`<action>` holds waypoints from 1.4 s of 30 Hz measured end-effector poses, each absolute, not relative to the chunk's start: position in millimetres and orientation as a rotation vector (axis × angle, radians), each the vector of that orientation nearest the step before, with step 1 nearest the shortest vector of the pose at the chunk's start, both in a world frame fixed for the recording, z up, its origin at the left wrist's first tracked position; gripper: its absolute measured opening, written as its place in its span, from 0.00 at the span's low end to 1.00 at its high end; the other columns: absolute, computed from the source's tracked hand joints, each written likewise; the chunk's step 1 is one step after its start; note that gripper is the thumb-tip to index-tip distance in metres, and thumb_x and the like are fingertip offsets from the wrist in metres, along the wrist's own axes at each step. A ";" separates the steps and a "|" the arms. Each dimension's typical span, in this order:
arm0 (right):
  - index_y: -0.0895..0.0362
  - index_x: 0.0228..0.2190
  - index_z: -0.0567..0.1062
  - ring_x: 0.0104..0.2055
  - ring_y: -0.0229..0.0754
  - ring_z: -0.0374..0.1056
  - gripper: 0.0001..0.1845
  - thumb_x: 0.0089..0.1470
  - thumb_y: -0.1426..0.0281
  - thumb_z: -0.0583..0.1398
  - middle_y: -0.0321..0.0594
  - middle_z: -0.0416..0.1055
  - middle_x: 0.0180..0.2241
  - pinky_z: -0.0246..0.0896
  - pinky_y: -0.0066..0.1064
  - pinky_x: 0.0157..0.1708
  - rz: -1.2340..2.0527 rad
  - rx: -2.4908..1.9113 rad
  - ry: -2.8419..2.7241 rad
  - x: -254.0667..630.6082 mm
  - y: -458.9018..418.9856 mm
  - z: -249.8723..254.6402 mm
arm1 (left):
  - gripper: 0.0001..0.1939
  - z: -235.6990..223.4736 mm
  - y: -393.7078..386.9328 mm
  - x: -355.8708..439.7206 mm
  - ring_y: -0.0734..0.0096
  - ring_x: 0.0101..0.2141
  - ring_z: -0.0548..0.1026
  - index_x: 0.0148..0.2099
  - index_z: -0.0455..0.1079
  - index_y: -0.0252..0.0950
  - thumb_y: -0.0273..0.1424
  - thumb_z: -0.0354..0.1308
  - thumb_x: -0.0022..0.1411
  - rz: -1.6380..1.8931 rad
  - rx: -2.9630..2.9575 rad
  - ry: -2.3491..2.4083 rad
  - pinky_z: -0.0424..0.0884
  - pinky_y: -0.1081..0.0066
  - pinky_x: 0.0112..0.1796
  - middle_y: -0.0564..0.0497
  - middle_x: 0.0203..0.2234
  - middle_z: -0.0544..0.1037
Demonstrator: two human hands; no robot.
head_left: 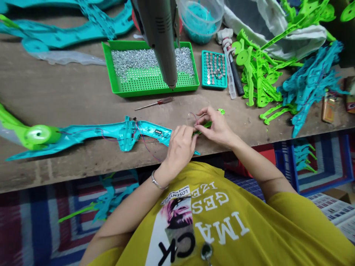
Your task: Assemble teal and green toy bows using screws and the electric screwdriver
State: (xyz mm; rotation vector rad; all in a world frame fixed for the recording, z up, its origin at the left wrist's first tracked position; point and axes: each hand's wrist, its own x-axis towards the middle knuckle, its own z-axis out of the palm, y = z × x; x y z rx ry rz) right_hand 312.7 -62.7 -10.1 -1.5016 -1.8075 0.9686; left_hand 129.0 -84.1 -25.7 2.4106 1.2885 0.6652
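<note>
A long blue plastic toy bow shell (108, 131) lies on the bench with its inner side up, thin red and blue wires running along it. Over its right end is my left hand (180, 146), fingers closed around the near end of a narrow green plastic piece (206, 125). My right hand (217, 127) holds the same piece from the right, thumb and forefinger pinched near a thin wire (195, 118). The fingers partly hide the green piece and the wire. Small metal button cells (158, 132) sit in a slot of the shell.
An electric screwdriver (163, 48) hangs above a green tray (155, 88) of screws. A hand screwdriver (155, 103) lies before it. A blue tray (214, 84) holds button cells; a hammer (235, 75) lies beside it. Green parts (260, 81) and blue parts (310, 81) are piled right.
</note>
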 end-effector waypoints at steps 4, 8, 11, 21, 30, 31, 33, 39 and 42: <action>0.52 0.44 0.64 0.35 0.44 0.78 0.19 0.52 0.71 0.64 0.31 0.79 0.30 0.61 0.44 0.50 0.928 -1.532 -1.791 320.2 -69.5 -11.2 | 0.09 -27.8 -83.9 128.1 0.58 0.40 0.73 0.50 0.73 0.34 0.29 0.55 0.71 0.649 2.413 1.259 0.68 0.62 0.41 0.45 0.38 0.79; 0.52 0.44 0.64 0.38 0.46 0.78 0.19 0.52 0.71 0.63 0.32 0.80 0.31 0.57 0.47 0.54 0.839 -1.616 -1.802 325.1 -79.8 -9.0 | 0.12 -29.6 -83.0 126.4 0.59 0.38 0.73 0.53 0.75 0.37 0.30 0.53 0.73 0.633 2.481 1.233 0.67 0.62 0.39 0.47 0.35 0.78; 0.52 0.45 0.64 0.41 0.48 0.78 0.19 0.52 0.71 0.62 0.33 0.80 0.31 0.54 0.46 0.53 0.758 -1.659 -1.857 323.4 -83.3 -6.7 | 0.12 -29.8 -83.1 126.1 0.60 0.38 0.73 0.52 0.76 0.38 0.28 0.54 0.72 0.644 2.563 1.213 0.66 0.63 0.39 0.47 0.36 0.79; 0.53 0.45 0.66 0.41 0.47 0.77 0.17 0.54 0.72 0.60 0.36 0.80 0.33 0.55 0.42 0.49 0.631 -1.602 -1.998 329.2 -85.3 -6.7 | 0.14 -27.0 -85.6 126.0 0.58 0.40 0.74 0.53 0.76 0.35 0.25 0.52 0.71 0.507 2.762 1.117 0.69 0.58 0.46 0.44 0.37 0.79; 0.53 0.46 0.66 0.39 0.48 0.76 0.17 0.54 0.74 0.59 0.37 0.79 0.34 0.58 0.42 0.46 0.561 -1.577 -2.068 322.7 -100.2 -10.5 | 0.10 -26.2 -79.7 125.9 0.60 0.36 0.76 0.49 0.72 0.34 0.28 0.50 0.73 0.563 2.545 1.198 0.67 0.63 0.40 0.46 0.32 0.78; 0.53 0.46 0.67 0.39 0.48 0.76 0.16 0.54 0.74 0.59 0.38 0.79 0.34 0.57 0.42 0.45 0.543 -1.583 -2.071 322.0 -102.5 -12.9 | 0.10 -25.5 -79.5 126.0 0.60 0.36 0.76 0.50 0.72 0.34 0.28 0.50 0.73 0.559 2.558 1.195 0.66 0.63 0.40 0.46 0.33 0.78; 0.54 0.46 0.67 0.38 0.48 0.76 0.16 0.55 0.74 0.59 0.40 0.79 0.35 0.57 0.42 0.44 0.512 -1.608 -2.063 321.0 -105.8 -18.4 | 0.13 -24.3 -79.1 126.1 0.59 0.36 0.75 0.54 0.72 0.35 0.28 0.50 0.73 0.532 2.596 1.183 0.66 0.63 0.39 0.47 0.33 0.78; 0.54 0.46 0.66 0.35 0.47 0.75 0.13 0.59 0.72 0.58 0.41 0.79 0.36 0.58 0.41 0.42 0.436 -1.596 -2.030 321.5 -106.7 -25.7 | 0.14 -25.1 -77.4 124.7 0.59 0.36 0.74 0.52 0.76 0.38 0.28 0.51 0.73 0.443 2.684 1.096 0.67 0.62 0.37 0.46 0.33 0.77; 0.54 0.47 0.66 0.35 0.47 0.75 0.15 0.58 0.73 0.58 0.41 0.80 0.36 0.59 0.41 0.41 0.453 -1.614 -2.037 322.7 -106.7 -24.0 | 0.14 -27.2 -78.7 125.4 0.58 0.38 0.73 0.52 0.76 0.35 0.27 0.50 0.72 0.420 2.702 1.057 0.70 0.61 0.41 0.44 0.35 0.77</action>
